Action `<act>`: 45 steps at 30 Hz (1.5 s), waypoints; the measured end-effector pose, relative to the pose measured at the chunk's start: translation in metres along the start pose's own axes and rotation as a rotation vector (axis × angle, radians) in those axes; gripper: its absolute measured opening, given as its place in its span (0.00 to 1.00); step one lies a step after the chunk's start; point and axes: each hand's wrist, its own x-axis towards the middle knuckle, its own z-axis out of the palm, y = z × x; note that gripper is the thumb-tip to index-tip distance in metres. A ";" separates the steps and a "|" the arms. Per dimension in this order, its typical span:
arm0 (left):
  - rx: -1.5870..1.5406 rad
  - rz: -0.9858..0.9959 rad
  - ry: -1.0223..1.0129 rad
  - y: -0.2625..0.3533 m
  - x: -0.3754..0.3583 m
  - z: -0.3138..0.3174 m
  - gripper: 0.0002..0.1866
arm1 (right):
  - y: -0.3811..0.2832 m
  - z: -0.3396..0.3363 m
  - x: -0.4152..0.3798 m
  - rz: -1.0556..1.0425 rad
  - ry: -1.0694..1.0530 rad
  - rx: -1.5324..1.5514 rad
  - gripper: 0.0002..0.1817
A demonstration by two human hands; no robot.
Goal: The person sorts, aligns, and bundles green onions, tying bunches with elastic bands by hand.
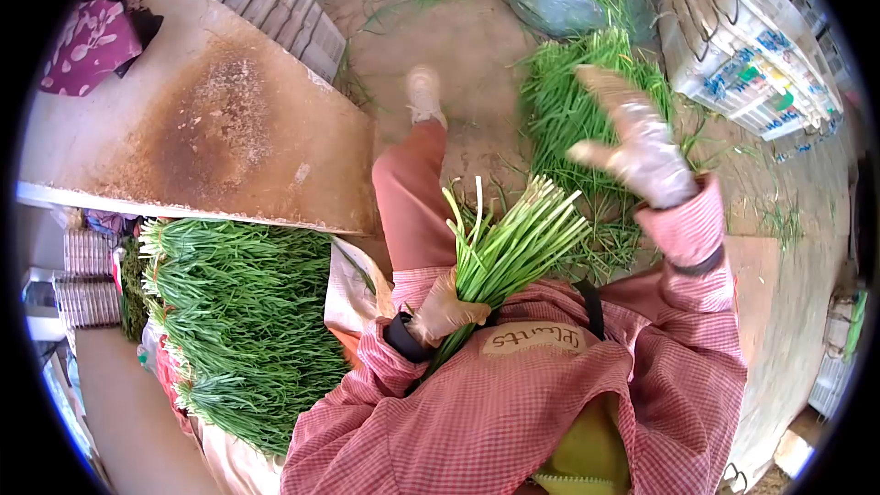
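Note:
My left hand [446, 313], in a thin pale glove, is wrapped round a bunch of chives [513, 243] in front of my lap. The pale cut stem ends fan out up and to the right, while the leaf tips hang down behind the hand. My right hand [637, 142], in a whitish clear glove, is raised over a loose pile of chives [559, 96] on the floor. Its thumb stands apart from the outstretched fingers, slightly blurred by motion, and nothing shows in it.
Tied bunches of chives [247, 321] are stacked on my left, beside a rusty-stained board [202, 119]. A clear plastic bag [541, 0] of greens lies beyond the loose pile. White plastic crates [733, 46] stand at the upper right. Scattered leaves litter the floor [477, 55].

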 end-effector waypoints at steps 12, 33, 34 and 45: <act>0.061 -0.005 0.036 -0.003 -0.002 -0.006 0.23 | 0.075 0.033 -0.010 0.656 0.277 -0.088 0.10; -0.532 -0.008 -0.319 -0.016 0.017 -0.049 0.35 | 0.078 0.101 -0.128 0.623 -0.071 0.700 0.62; -0.471 0.024 -0.347 -0.024 0.027 -0.054 0.34 | 0.049 0.108 -0.125 0.514 -0.073 1.097 0.59; -0.087 0.155 -0.235 0.002 0.034 -0.005 0.35 | -0.047 0.075 -0.028 0.801 -0.010 1.884 0.16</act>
